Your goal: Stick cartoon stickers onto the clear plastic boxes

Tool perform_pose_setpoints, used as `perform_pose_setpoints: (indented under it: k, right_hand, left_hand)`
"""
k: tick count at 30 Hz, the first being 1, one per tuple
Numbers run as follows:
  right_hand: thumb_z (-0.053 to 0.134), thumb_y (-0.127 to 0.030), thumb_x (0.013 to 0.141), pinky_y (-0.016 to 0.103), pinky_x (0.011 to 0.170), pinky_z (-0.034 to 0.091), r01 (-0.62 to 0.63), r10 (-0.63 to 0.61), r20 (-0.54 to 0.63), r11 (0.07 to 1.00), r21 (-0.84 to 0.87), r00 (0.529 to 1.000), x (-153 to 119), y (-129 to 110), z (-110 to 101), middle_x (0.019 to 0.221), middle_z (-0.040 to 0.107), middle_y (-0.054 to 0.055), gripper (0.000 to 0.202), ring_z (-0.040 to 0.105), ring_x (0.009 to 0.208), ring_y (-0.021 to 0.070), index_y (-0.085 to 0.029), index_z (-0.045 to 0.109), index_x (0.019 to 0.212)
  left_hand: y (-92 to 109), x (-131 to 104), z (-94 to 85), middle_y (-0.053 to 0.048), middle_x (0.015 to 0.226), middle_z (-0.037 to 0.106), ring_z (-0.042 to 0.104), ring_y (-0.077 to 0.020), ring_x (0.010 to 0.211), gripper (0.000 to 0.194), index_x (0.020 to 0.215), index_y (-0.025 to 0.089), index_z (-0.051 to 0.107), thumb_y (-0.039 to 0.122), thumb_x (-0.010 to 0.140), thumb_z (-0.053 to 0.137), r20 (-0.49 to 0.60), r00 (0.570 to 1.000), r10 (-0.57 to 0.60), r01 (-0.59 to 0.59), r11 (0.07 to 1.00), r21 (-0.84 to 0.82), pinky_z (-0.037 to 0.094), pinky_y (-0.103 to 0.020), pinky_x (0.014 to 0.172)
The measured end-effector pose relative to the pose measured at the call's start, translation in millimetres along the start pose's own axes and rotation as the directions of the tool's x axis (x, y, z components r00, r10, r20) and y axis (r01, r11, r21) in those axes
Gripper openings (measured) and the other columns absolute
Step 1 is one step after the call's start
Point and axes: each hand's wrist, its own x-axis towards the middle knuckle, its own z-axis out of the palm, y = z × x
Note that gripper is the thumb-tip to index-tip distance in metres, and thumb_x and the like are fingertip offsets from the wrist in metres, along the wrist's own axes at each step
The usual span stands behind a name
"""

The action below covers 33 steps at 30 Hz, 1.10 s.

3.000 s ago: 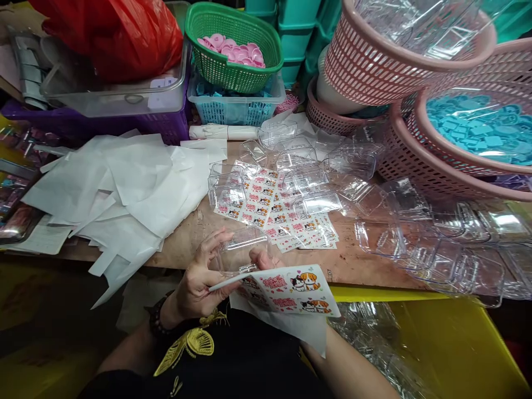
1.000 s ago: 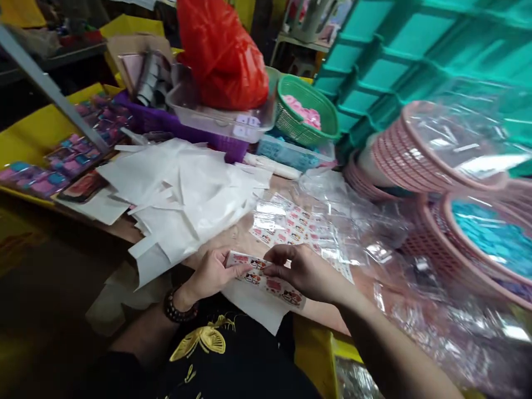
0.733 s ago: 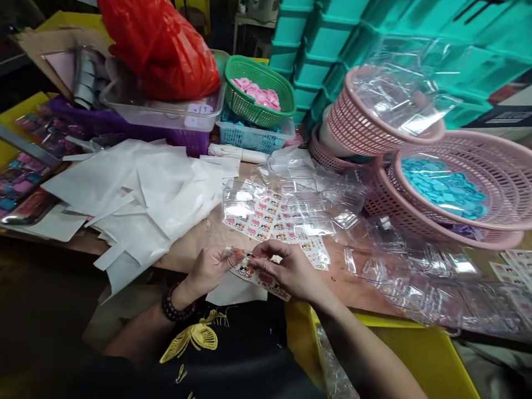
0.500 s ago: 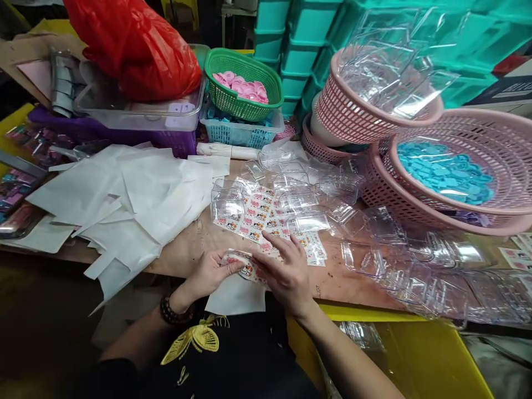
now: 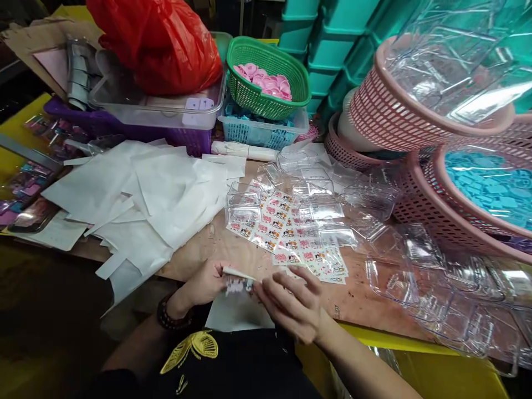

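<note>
At the table's front edge, my left hand (image 5: 204, 285) is closed, pinching a small sticker sheet (image 5: 239, 284) with printed cartoon cats by its left end. The sheet is tilted and its upper edge is folded or curled. My right hand (image 5: 293, 302) has its fingers bent, with the fingertips closed at the sheet's right end. White backing paper (image 5: 239, 311) hangs below the sheet, over the front of my dark shirt. Just beyond my hands lie more cat sticker sheets (image 5: 272, 226), fanned out and partly covered by clear plastic cases (image 5: 318, 208).
White paper sheets (image 5: 137, 188) are heaped on the left. More clear cases (image 5: 453, 302) cover the right side. Behind stand a green basket (image 5: 269, 72) of pink pieces, a red bag (image 5: 162, 50), and pink baskets (image 5: 415, 105), one holding blue pieces (image 5: 494, 180).
My right hand's fingers have come down from above the sheet to its right end. The sheet has tipped, showing its edge more. The whole view has shifted slightly.
</note>
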Motion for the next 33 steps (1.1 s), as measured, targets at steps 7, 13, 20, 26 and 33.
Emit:
perform_pose_setpoints:
  k: [7, 13, 20, 26, 33]
  right_hand:
    - [0.057, -0.032, 0.096, 0.039, 0.078, 0.053, -0.395, 0.421, -0.005, 0.856, 0.333, 0.907, 53, 13, -7, 0.085, 0.075, 0.004, 0.015, 0.067, 0.079, 0.0196, -0.027, 0.071, 0.095]
    - [0.070, -0.054, 0.083, 0.026, 0.052, 0.041, -0.758, 0.597, 0.483, 0.394, 0.519, 0.641, 110, 66, 1, 0.064, 0.058, -0.001, 0.036, 0.051, 0.057, 0.0117, -0.020, 0.059, 0.076]
    - [0.069, -0.035, 0.084, 0.026, 0.049, 0.032, -0.829, 0.522, 0.652, 0.437, 0.350, 0.550, 143, 90, 7, 0.057, 0.051, -0.005, 0.025, 0.041, 0.051, 0.0088, -0.020, 0.057, 0.070]
    - [0.068, -0.032, 0.084, 0.027, 0.055, 0.035, -0.830, 0.523, 0.663, 0.469, 0.301, 0.536, 146, 93, 12, 0.062, 0.053, -0.003, 0.022, 0.045, 0.057, 0.0104, -0.019, 0.059, 0.068]
    - [0.066, -0.033, 0.085, 0.028, 0.058, 0.035, -0.824, 0.544, 0.643, 0.499, 0.269, 0.539, 144, 92, 16, 0.064, 0.056, -0.002, 0.022, 0.045, 0.058, 0.0108, -0.019, 0.060, 0.070]
  left_hand:
    - [0, 2, -26.0, -0.008, 0.090, 0.079, 0.071, -0.0222, 0.085, 0.032, 0.096, 0.015, 0.078, 0.044, 0.091, 0.067, -0.086, 0.976, 0.200, -0.178, 0.959, 0.221, 0.059, -0.031, 0.076]
    - [19, 4, -36.2, -0.011, 0.110, 0.074, 0.072, -0.0214, 0.102, 0.013, 0.098, 0.018, 0.075, 0.026, 0.094, 0.066, 0.079, 0.740, 0.668, -0.548, 0.531, 0.647, 0.062, -0.033, 0.086]
    - [25, 13, -35.4, -0.017, 0.137, 0.059, 0.054, -0.0296, 0.135, 0.009, 0.095, 0.017, 0.071, 0.022, 0.094, 0.065, 0.185, 0.639, 0.747, -0.571, 0.300, 0.764, 0.051, -0.050, 0.110]
    - [22, 16, -38.7, -0.015, 0.140, 0.057, 0.049, -0.0304, 0.140, 0.006, 0.095, 0.019, 0.069, 0.023, 0.093, 0.066, 0.175, 0.643, 0.746, -0.548, 0.288, 0.786, 0.049, -0.051, 0.112]
    - [19, 16, -42.0, -0.014, 0.144, 0.054, 0.045, -0.0299, 0.143, 0.009, 0.101, 0.020, 0.069, 0.021, 0.092, 0.067, 0.191, 0.642, 0.743, -0.564, 0.289, 0.773, 0.046, -0.052, 0.115]
